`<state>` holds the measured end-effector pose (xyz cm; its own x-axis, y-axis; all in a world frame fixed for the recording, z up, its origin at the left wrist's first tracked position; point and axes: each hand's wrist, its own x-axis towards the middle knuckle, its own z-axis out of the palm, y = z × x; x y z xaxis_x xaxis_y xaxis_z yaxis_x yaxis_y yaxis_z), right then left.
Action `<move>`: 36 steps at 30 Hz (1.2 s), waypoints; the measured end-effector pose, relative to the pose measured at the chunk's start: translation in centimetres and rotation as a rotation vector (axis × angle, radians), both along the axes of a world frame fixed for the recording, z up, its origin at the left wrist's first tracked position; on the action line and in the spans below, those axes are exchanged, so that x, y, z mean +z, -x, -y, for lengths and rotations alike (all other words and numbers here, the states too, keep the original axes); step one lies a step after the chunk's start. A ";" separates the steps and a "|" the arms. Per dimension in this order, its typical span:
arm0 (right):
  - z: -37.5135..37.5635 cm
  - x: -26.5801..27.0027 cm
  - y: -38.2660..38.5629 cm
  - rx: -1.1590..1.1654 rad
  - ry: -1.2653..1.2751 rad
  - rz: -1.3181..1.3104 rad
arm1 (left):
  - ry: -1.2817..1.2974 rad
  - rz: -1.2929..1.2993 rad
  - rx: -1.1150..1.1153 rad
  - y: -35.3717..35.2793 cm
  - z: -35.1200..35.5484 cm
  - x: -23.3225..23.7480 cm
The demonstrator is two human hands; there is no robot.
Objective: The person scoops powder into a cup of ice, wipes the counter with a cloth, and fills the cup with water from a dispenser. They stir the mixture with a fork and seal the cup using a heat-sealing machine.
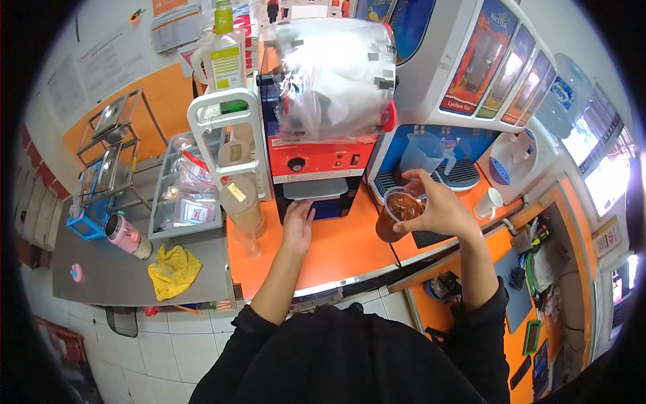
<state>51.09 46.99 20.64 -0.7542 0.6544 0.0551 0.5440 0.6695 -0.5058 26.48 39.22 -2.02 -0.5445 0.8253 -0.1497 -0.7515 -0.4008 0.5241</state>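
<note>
My right hand (441,205) is wrapped round the upper part of a clear plastic cup (392,222) of dark brown drink with ice, above the orange counter (330,246). My left hand (297,223) reaches to the opening under a red and black machine (319,158), its fingers apart, touching or close to the grey tray (323,188) there. Clear plastic covers the machine's top. Behind the cup, a clear pitcher (422,153) stands on the drip tray of a drink dispenser (447,67).
Tall clear containers (240,202) stand left of the machine. A grey bin of packets (192,192), yellow cloth (174,271) and pink bottle (126,236) are further left. A white mug (488,203) stands at the right, near the counter's edge.
</note>
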 end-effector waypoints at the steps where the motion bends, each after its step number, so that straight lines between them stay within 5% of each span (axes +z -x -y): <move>1: 0.3 0.8 0.2 -0.014 -0.021 0.018 | 0.016 -0.010 0.017 -0.8 0.7 0.7; 17: 3.8 2.7 8.3 0.067 -0.148 -0.014 | 0.195 -0.059 -0.071 -9.8 12.6 -0.2; 24: 3.8 -2.7 13.0 0.057 -0.404 0.014 | 0.172 -0.100 -0.071 -9.9 12.3 -1.2; 36: 3.5 -10.8 14.4 -0.119 -0.166 0.031 | 0.164 -0.096 -0.069 -9.8 12.0 -1.2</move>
<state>36.67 43.52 9.84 -0.6753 0.7226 0.1479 0.6376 0.6727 -0.3754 36.29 27.22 -3.26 -0.5059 0.8299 -0.2352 -0.7175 -0.2535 0.6488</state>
